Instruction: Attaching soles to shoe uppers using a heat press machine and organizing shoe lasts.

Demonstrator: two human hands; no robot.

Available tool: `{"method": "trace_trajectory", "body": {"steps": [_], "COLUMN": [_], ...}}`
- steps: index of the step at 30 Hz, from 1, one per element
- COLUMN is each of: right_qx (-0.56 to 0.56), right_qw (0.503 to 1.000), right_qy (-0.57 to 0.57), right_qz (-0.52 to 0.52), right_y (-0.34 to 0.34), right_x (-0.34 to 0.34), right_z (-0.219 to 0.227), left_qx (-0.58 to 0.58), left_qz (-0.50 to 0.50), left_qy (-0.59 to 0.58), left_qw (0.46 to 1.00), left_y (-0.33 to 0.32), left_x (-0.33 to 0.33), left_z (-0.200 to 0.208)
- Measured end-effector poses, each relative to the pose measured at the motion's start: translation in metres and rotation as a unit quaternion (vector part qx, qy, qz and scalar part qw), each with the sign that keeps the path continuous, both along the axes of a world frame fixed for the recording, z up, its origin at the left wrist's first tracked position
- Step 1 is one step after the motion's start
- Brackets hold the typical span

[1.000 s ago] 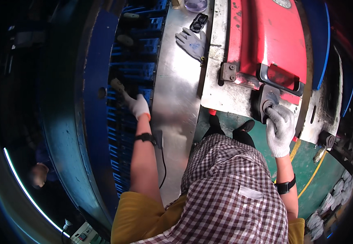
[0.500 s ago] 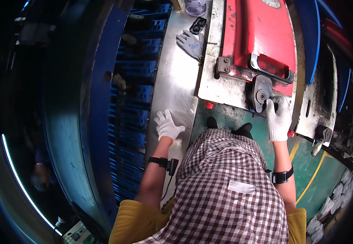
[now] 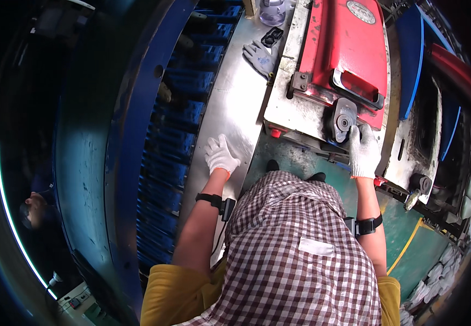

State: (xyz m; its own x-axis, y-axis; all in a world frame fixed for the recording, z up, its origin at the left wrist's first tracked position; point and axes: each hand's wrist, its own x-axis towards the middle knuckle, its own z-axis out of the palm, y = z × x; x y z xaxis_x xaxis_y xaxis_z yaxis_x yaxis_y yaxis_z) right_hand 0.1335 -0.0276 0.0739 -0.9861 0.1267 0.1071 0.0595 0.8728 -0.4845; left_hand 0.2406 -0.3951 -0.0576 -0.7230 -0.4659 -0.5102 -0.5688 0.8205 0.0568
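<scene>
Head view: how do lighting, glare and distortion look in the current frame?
Head view: strong glare on the metal counter, beside the grey glove; far left mostly in deep shadow; the long teal panel bows with fisheye distortion; the left hand and right hand are well lit.

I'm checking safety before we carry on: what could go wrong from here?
The right hand is close beside the dark oval fitting by the red cover; it might get pinched if that fitting moves. The black box strapped to the left forearm could knock the metal counter.
</scene>
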Motion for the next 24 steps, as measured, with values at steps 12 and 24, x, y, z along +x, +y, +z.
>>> {"method": "trace_trajectory", "body": {"steps": [12, 24], "right_qx": [0.024, 0.040], "right_qw": [1.000, 0.999], "right_qy": [-0.014, -0.004], "right_qz": [-0.006, 0.009], "right_y": [0.000, -0.003], "right_x": [0.000, -0.001], "right_z": [-0.001, -0.004], "left_qx": [0.167, 0.230], "left_qz": [-0.030, 0.217], "left_qy": [0.057, 0.269], "left_qw": [0.984, 0.910], "left_y": [0.030, -0.006], "left_x": [-0.108, -0.002], "left_z": [-0.025, -0.046]}}
